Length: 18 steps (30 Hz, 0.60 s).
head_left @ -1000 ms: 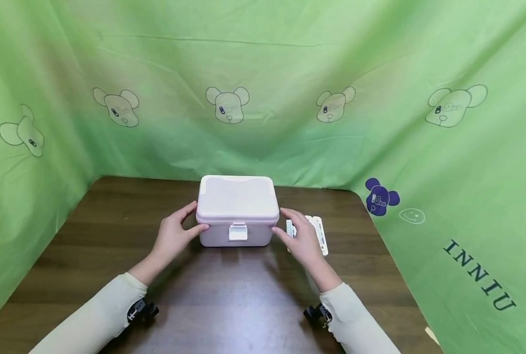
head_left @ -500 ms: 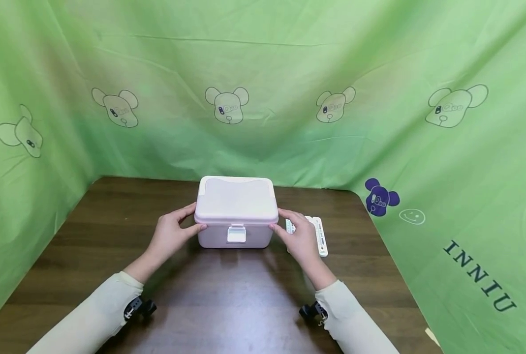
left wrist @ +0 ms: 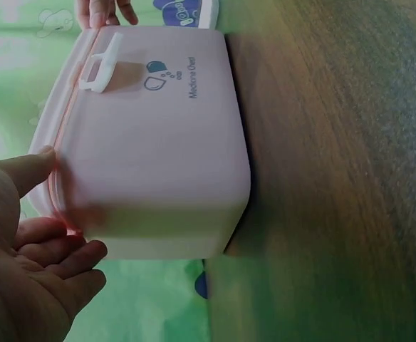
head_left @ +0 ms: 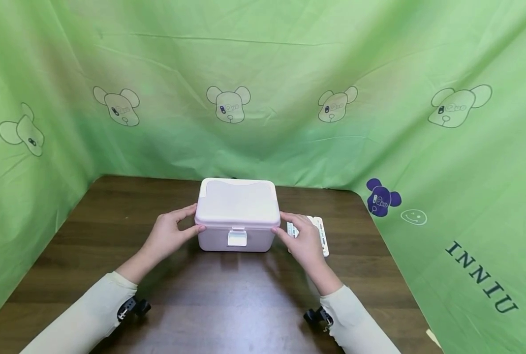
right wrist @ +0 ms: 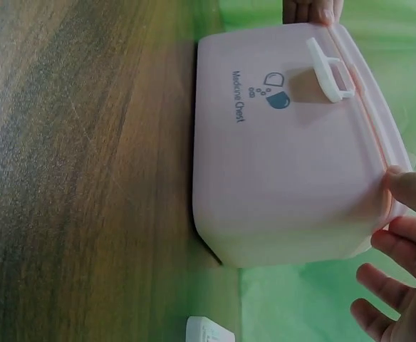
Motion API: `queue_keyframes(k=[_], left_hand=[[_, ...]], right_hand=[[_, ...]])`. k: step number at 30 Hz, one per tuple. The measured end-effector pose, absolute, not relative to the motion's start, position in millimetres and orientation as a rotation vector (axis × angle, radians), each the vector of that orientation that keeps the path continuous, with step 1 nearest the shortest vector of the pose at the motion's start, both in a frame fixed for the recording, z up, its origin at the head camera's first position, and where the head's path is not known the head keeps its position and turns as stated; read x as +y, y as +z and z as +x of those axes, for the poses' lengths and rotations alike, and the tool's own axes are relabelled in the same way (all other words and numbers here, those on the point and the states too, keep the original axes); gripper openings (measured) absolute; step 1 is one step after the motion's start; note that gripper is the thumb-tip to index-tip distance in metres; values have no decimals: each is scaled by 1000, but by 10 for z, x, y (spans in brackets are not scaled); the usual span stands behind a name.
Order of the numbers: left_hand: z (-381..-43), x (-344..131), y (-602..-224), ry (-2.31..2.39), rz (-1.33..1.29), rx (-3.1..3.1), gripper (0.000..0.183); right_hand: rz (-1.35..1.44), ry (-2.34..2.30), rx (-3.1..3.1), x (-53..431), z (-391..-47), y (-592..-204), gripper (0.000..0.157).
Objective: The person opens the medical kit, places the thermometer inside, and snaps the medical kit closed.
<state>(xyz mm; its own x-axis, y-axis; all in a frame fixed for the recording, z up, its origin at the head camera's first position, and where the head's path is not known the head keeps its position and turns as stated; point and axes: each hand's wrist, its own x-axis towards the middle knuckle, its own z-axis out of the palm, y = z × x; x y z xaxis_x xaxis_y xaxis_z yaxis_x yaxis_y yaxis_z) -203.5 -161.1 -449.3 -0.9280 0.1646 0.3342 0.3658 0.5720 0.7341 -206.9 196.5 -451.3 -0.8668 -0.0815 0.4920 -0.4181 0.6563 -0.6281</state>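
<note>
A pale pink medicine chest [head_left: 238,204] with a lid stands on the table, its lid down. Its white front latch [right wrist: 329,75] sticks out from the front in both wrist views. My left hand [head_left: 170,233] holds the left front corner, thumb at the lid seam and fingers along the side. My right hand [head_left: 304,241] holds the opposite corner the same way, thumb on the front at the seam. A pill drawing and lettering [left wrist: 192,78] show on the chest's front.
White flat pieces with printed marks [head_left: 320,238] lie on the brown wooden table [head_left: 240,305], partly hidden behind my right hand. A green cloth [head_left: 280,59] with bear-head drawings hangs at the back and sides.
The chest has shifted slightly toward me, with both hands staying at its corners. My left forearm has moved a little outward and down. The white pieces have stayed put.
</note>
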Motion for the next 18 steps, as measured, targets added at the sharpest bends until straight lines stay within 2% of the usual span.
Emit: queue_keyframes(k=[9,18], left_hand=[[-2060,-1619,-4354,-1258,-470,-2535,53],[-2120,-1566,-4141,-1400,-282,-2512,54]], right_hand=[[410,1047,-2420,1952,-2058,-4347,39],[351,1164,-2390,1907,-2116,-4042,32]])
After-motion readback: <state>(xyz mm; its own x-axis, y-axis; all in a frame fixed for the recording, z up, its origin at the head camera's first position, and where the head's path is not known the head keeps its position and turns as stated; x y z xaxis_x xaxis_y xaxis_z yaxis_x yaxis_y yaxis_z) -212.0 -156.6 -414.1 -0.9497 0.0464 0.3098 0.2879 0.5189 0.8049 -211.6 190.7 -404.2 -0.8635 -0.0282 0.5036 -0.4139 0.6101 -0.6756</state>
